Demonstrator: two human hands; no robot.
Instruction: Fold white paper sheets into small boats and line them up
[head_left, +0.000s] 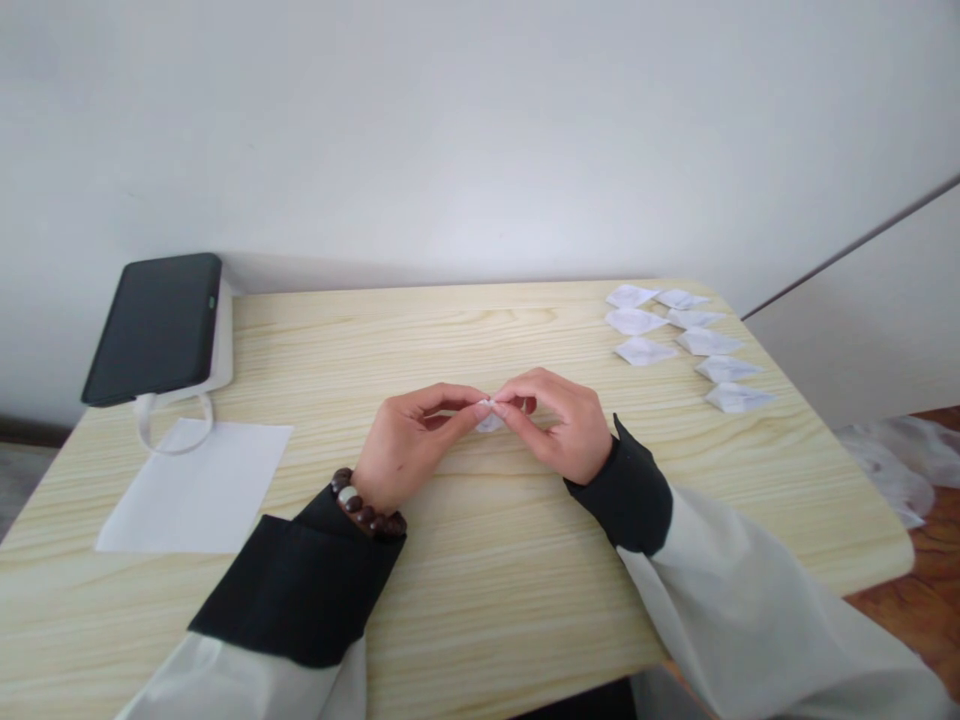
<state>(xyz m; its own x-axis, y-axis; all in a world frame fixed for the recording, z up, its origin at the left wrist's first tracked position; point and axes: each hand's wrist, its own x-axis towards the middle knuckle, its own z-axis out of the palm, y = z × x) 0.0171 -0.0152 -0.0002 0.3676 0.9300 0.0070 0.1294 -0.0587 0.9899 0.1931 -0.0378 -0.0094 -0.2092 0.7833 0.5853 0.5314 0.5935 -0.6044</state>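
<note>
Between my two hands, just above the middle of the table, is a small piece of folded white paper point(490, 423). My left hand point(420, 435) pinches its left side with thumb and forefinger; dark beads circle that wrist. On the right side, my right hand point(559, 420) pinches the same paper, its fingertips almost touching those of the left. Much of the paper is hidden behind the fingers, so its full shape does not show. Several folded paper pieces point(709, 342), pointed at the ends, lie in two columns at the table's back right.
A white sheet of paper point(195, 490) lies flat on the left of the wood-grain table point(480, 600). Behind it stands a white box with a black device point(154, 325) on top and a white strap loop point(174, 440). A wall borders the table's back edge.
</note>
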